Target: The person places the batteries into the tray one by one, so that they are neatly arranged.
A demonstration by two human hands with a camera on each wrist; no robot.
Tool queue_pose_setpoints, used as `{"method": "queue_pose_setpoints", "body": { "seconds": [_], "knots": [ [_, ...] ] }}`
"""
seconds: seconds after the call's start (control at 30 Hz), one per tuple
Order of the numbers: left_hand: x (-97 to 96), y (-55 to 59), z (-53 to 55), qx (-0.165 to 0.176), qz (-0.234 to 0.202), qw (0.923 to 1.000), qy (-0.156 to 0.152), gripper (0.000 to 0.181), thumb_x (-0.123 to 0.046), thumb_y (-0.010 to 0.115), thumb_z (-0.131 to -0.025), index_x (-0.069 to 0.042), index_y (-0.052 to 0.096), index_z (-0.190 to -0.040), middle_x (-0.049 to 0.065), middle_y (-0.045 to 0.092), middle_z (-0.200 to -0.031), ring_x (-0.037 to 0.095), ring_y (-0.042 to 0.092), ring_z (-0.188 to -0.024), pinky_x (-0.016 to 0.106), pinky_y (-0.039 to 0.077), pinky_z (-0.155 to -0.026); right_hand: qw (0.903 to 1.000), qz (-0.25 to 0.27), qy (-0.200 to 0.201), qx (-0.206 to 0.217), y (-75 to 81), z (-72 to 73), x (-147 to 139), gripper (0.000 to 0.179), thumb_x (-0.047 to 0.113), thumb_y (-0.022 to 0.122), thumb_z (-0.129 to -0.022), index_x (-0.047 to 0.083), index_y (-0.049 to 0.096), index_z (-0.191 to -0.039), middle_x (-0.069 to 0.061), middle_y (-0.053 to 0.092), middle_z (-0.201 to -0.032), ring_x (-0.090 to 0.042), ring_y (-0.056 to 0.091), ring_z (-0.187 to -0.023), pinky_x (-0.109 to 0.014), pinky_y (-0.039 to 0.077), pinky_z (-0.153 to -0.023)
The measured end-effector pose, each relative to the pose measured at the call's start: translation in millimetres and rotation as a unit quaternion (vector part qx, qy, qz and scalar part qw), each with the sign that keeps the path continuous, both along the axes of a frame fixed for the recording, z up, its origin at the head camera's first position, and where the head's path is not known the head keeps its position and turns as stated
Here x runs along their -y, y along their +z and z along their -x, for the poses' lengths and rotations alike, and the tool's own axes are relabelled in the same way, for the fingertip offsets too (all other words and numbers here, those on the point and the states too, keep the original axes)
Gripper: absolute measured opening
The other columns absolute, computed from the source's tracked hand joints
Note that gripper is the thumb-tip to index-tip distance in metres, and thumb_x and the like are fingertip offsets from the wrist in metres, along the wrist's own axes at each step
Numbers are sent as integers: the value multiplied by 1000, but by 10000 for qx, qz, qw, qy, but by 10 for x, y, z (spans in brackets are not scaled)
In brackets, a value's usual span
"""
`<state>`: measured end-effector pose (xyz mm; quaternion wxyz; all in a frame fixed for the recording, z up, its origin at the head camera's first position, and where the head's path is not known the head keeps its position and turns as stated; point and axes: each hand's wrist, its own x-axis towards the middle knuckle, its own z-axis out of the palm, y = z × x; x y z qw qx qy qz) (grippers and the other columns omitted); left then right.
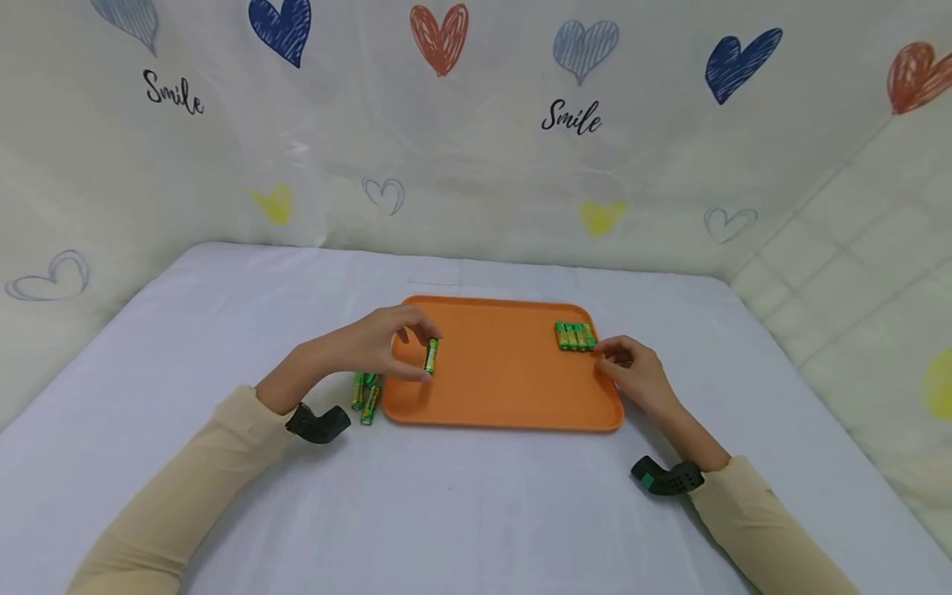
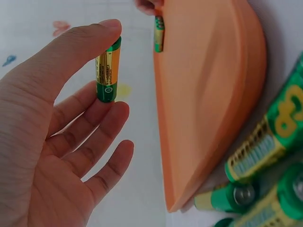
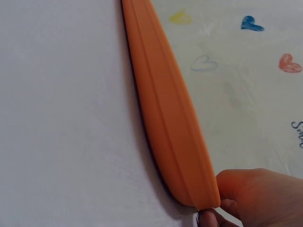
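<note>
1. Closest bit is the white cloth (image 1: 476,504) across the bottom of the frame. Looks like soft fabric, so a dropped cell would probably land quietly.
2. Next, the loose batteries (image 1: 370,403), just left of the lower middle, lying against each other beside the tray's left end. Smooth jackets, so I'd guess they roll if nudged; I'd take one by its ends or pinch it mid-barrel.
3. The left hand (image 1: 368,343), left of centre, is pinching the held battery (image 1: 431,355) end to end, thumb on one tip and fingertip on the other. It's held up over the left part of the orange tray (image 1: 498,372). The cell should be light, totally rigid and a bit slick, not fragile. An end grip leaves the barrel free, but I'd bet it can pivot or pop out if squeezed off-axis.
4. The right hand (image 1: 632,372), right of centre, has bent fingers at the tray's right rim, by the battery row. Can't tell if it's gripping the rim or only touching. The tray looks like stiff, light plastic; the rim's the obvious hold.
5. Battery row (image 1: 575,336): side by side in the tray's upper right corner.
6. Farthest back, the heart-print backdrop (image 1: 483,140) fills the top.
</note>
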<state>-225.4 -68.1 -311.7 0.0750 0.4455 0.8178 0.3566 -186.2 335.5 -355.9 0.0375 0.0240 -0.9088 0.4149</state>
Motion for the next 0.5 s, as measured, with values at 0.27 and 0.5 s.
{"method": "queue_pose_setpoints", "body": {
  "seconds": [0.27, 0.5],
  "knots": [
    [-142, 5, 47, 66, 105, 9999, -106, 53, -24, 84, -78, -2, 60, -120, -1, 62, -114, 26, 59, -106, 41, 47, -89, 10000, 14, 23, -83, -2, 10, -7, 24, 3, 61, -92, -6, 61, -114, -18, 60, -101, -21, 53, -87, -16, 45, -65],
    [-310, 30, 60, 124, 58, 9997, -223, 54, -23, 84, -78, -1, 59, -120, 2, 62, -113, 30, 59, -105, 48, 48, -90, 10000, 20, -13, -93, -25, 19, -12, 24, 2, 61, -91, -7, 61, -113, -17, 59, -98, -19, 52, -84, -17, 44, -62]
  ]
}}
